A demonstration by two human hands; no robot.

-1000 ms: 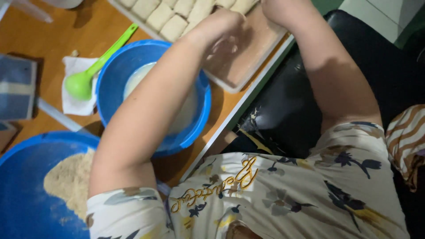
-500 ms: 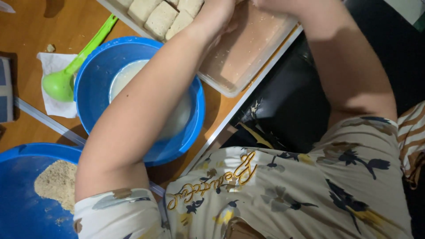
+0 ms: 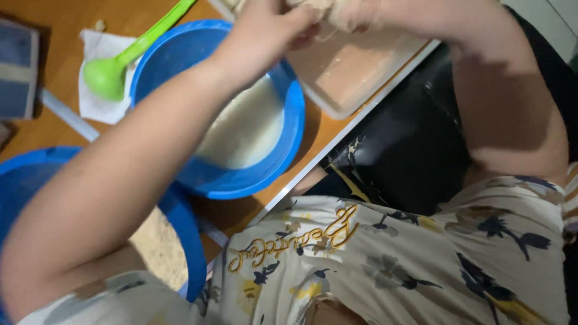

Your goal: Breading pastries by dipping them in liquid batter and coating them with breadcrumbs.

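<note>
Both hands have risen toward the top edge of view since a second ago, and the blue bowl of white batter now sits lower and larger in frame. Taking that bowl as the landmark: the left hand hovers just above its far rim, fingers curled together, meeting the right hand beyond the bowl, over the clear plastic tray. They seem to pinch a pale piece between them, though it is cut off and I cannot tell how firmly. A loose hold could drop it into the batter or onto the tray. The left forearm crosses over the bowl and could brush its rim. Left of the bowl, a green ladle rests on a paper napkin; nearer the person sits a blue basin of crumbs.
</note>
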